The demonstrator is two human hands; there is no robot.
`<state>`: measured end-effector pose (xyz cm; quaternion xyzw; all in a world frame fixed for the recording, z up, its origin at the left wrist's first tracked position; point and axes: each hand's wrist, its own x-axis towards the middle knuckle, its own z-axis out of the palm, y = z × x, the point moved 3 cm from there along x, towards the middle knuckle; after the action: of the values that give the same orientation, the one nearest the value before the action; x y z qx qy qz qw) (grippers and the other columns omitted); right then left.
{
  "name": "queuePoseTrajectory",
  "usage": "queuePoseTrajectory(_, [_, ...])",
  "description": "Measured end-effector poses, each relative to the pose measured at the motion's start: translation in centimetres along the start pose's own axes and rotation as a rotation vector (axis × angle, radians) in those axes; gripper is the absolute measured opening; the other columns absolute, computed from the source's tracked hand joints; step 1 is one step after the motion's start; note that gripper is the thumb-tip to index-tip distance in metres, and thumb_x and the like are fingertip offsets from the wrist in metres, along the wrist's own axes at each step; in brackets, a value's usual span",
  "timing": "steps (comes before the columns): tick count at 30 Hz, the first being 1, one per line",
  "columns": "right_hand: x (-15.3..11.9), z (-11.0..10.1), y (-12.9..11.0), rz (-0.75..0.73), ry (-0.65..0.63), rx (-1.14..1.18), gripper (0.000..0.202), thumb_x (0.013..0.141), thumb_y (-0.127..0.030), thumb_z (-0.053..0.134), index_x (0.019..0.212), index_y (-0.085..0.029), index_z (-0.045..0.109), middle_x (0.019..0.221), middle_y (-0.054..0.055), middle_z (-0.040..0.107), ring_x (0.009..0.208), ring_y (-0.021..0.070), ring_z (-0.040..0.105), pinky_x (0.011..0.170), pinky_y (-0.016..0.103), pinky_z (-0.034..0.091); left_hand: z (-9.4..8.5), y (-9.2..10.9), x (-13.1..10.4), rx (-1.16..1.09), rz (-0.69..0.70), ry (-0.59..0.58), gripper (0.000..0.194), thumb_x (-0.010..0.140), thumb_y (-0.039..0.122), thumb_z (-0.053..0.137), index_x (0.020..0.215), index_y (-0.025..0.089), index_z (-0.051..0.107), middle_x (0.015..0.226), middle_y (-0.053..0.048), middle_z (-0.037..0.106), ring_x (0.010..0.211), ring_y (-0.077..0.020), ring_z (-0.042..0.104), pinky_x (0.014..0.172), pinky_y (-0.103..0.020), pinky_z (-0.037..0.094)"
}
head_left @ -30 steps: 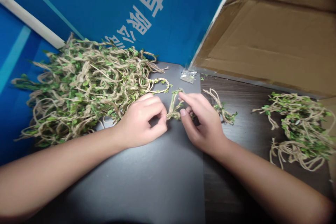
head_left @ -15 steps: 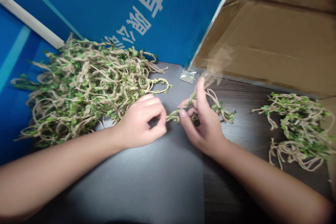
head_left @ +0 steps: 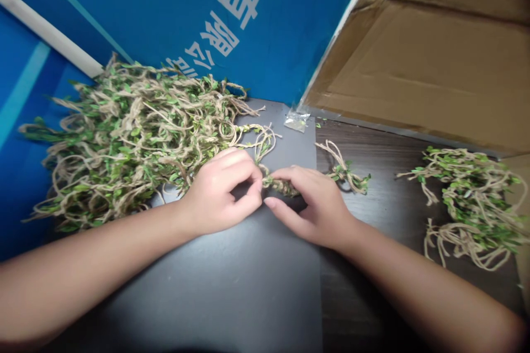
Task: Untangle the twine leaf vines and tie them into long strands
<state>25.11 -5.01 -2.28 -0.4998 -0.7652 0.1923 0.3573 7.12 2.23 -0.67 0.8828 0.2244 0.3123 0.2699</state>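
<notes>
My left hand [head_left: 226, 190] is closed in a pinch on one end of a leafy twine garland [head_left: 286, 187], a braided beige cord with small green leaves. Over the same garland curves my right hand [head_left: 317, 198], its fingers behind the cord and the thumb in front, close to the left fingertips. Loose twine ends stick up past the left knuckles. On the right, the garland's looped leafy part [head_left: 350, 174] shows beyond my right hand. A large tangled heap of similar garlands [head_left: 141, 132] lies behind and left of my left hand.
A smaller pile of leafy garlands [head_left: 476, 198] lies at the right. Behind stand a cardboard box [head_left: 439, 66] and a blue printed panel [head_left: 165, 5]. A small clear plastic packet [head_left: 297, 121] rests near the box corner. A grey board [head_left: 232, 287] covers part of the dark wooden table [head_left: 385, 287].
My right hand has turned down and moved left toward my left hand, its raised thumb now lowered. The loose twine ends have swung over to the left. My left hand keeps its pinch.
</notes>
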Motion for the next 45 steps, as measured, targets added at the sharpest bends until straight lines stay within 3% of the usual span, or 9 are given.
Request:
queuePoseTrajectory(8, [0.0,0.7,0.5,-0.095,-0.004,-0.098,0.027,0.105,-0.021,0.051,0.13,-0.017,0.06,0.098,0.006,0.074,0.084,0.0177,0.066,0.076,0.032,0.052,-0.6,0.1,0.0,0.012,-0.028,0.113,0.004,0.09,0.012,0.066,0.089,0.015,0.065,0.085,-0.003,0.063,0.078,-0.0134,0.057,0.072,-0.027,0.046])
queuePoseTrajectory(12, [0.0,0.6,0.4,-0.106,-0.003,-0.1,0.04,0.106,-0.019,0.047,0.146,-0.021,0.049,0.117,0.008,0.076,0.093,0.0195,0.072,0.083,0.035,0.058,-0.2,0.0,0.0,0.018,-0.003,0.081,0.011,0.089,0.019,0.074,0.096,0.015,0.067,0.092,-0.005,0.065,0.082,-0.0141,0.059,0.075,-0.029,0.049])
queuePoseTrajectory(17, [-0.1,0.5,0.4,-0.061,-0.028,-0.041,0.051,0.106,-0.019,0.044,0.156,-0.022,0.035,0.117,0.008,0.076,0.099,0.0212,0.074,0.084,0.036,0.06,-0.2,-0.2,-0.2,0.026,-0.021,0.1,0.004,0.092,0.014,0.069,0.093,0.016,0.067,0.086,-0.002,0.064,0.075,-0.0116,0.056,0.071,-0.027,0.048])
queuePoseTrajectory(20, [-0.2,0.5,0.4,-0.026,0.003,-0.022,0.044,0.104,-0.018,0.047,0.148,-0.022,0.042,0.112,0.007,0.076,0.095,0.0196,0.074,0.081,0.033,0.059,-0.5,-0.1,-0.1,0.046,-0.068,0.144,0.003,0.091,0.014,0.069,0.092,0.017,0.067,0.083,-0.001,0.063,0.071,-0.011,0.055,0.066,-0.026,0.047])
queuePoseTrajectory(25, [-0.4,0.3,0.6,0.072,0.107,-0.079,0.016,0.101,-0.023,0.056,0.117,-0.022,0.057,0.084,0.0,0.071,0.074,0.0145,0.068,0.063,0.026,0.047,-0.8,-0.2,0.0,0.088,-0.138,0.224,0.005,0.088,0.013,0.068,0.086,0.017,0.065,0.079,0.0,0.061,0.069,-0.0111,0.053,0.065,-0.027,0.045])
queuePoseTrajectory(30, [-0.4,0.3,0.5,0.032,0.098,-0.102,0.005,0.102,-0.024,0.056,0.105,-0.022,0.06,0.084,0.0,0.069,0.073,0.0133,0.063,0.066,0.027,0.045,-0.6,-0.5,-0.4,-0.002,-0.138,0.235,0.02,0.088,0.011,0.067,0.106,0.018,0.062,0.089,-0.002,0.062,0.075,-0.0124,0.057,0.069,-0.028,0.048])
queuePoseTrajectory(35, [-0.3,0.2,0.5,0.004,0.075,-0.041,0.005,0.103,-0.024,0.054,0.104,-0.022,0.059,0.086,0.002,0.069,0.075,0.0144,0.064,0.07,0.028,0.047,-0.2,0.6,-0.4,-0.021,0.095,0.079,0.021,0.088,0.015,0.072,0.107,0.019,0.062,0.093,-0.003,0.064,0.076,-0.013,0.059,0.07,-0.027,0.051])
queuePoseTrajectory(38, [-0.2,0.1,0.4,-0.015,0.066,-0.021,0.005,0.103,-0.023,0.054,0.103,-0.022,0.058,0.083,0.001,0.067,0.072,0.0135,0.061,0.067,0.027,0.046,0.2,0.6,-0.3,-0.02,0.07,-0.02,0.014,0.093,0.021,0.072,0.102,0.018,0.063,0.093,-0.005,0.066,0.08,-0.0139,0.06,0.071,-0.027,0.051])
queuePoseTrajectory(45, [-0.2,0.1,0.3,-0.008,0.037,0.023,0.005,0.102,-0.022,0.055,0.104,-0.021,0.059,0.083,0.0,0.067,0.073,0.0133,0.061,0.07,0.028,0.046,0.6,0.1,-0.3,-0.026,0.028,-0.054,0.004,0.094,0.016,0.067,0.097,0.016,0.064,0.089,-0.004,0.065,0.079,-0.0131,0.059,0.074,-0.027,0.05])
